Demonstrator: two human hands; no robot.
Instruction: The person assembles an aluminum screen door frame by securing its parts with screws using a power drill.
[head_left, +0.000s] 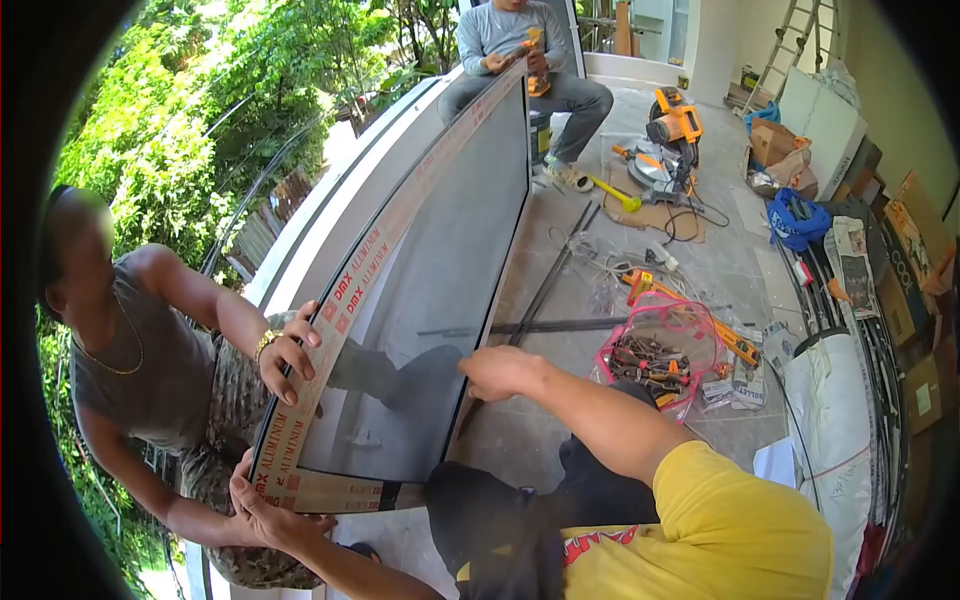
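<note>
a miter saw (660, 165), a yellow hammer (615, 193) and dark bars (550, 285) lie on the gray floor (725, 245). a pink bag (690, 312) holds small metal pieces (645, 358). the framed panel (450, 225) stands tilted beside the white ledge (335, 165), the left hand (262, 515) wrapped on its near corner, the right hand (503, 372) curled closed on its edge.

Balcony work site: miter saw (658, 172), stepladder (790, 50), cardboard boxes (905, 300), trees (170, 130) beyond ledge (345, 185).
</note>
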